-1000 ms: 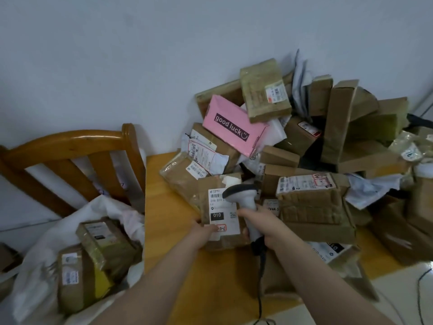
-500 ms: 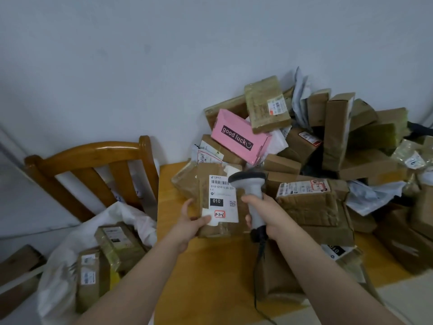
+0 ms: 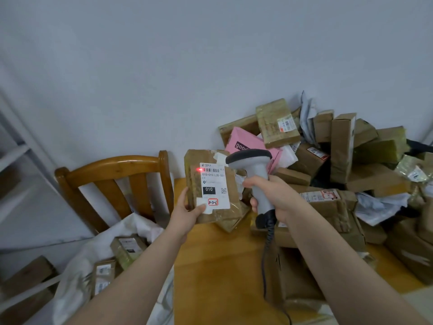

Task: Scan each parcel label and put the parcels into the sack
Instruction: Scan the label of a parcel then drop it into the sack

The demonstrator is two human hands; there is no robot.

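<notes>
Head view, lower left of the frame: a white sack (image 3: 77, 273) is lying open beside the wooden worktop (image 3: 218, 266), and taped brown packets (image 3: 127, 249) are sitting inside it, their labels too small to read. A dark coiled cable (image 3: 266, 266) is trailing down over the worktop.

At mid-frame the left hand (image 3: 187, 214) is pinching the lower left corner of a brown parcel (image 3: 233, 184), thumb on the front and fingers behind, holding it upright above the worktop edge. Its white label (image 3: 214, 186) is facing the camera and showing a barcode, "010-010-L30-551", a black block reading "010", a small QR code and a red-framed "3-3-6". A red dot (image 3: 200, 170) is glowing just left of the barcode.

Just right of it, the right hand (image 3: 274, 195) is curling round the handle of a grey scanner (image 3: 255, 174), whose head is pointing at the label.

Behind, a wooden chair (image 3: 112, 165) is standing at left. At right, a heap of parcels (image 3: 339, 146) is leaning against the wall (image 3: 210, 55), including a pink box (image 3: 248, 141) showing "goo".
</notes>
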